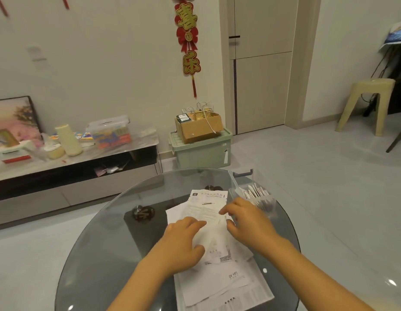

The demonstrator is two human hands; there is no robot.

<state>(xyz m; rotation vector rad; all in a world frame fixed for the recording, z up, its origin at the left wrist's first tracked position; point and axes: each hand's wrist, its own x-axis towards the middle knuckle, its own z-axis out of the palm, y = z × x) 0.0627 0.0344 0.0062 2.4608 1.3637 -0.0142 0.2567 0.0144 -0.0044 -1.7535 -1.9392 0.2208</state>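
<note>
Papers [217,281] lie pinned under our flat left grip [183,241] so our right grip [248,221], at three o'clock, can curl toward one sheet, hold unclear.

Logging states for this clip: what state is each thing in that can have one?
papers: unfolded, loosely stacked on glass table
left hand: rests flat on papers
right hand: at papers' edge, grip unclear
clear bin: open, packets inside
cardboard box: flaps open, atop green bin
green bin: lid on
door: shut
</note>
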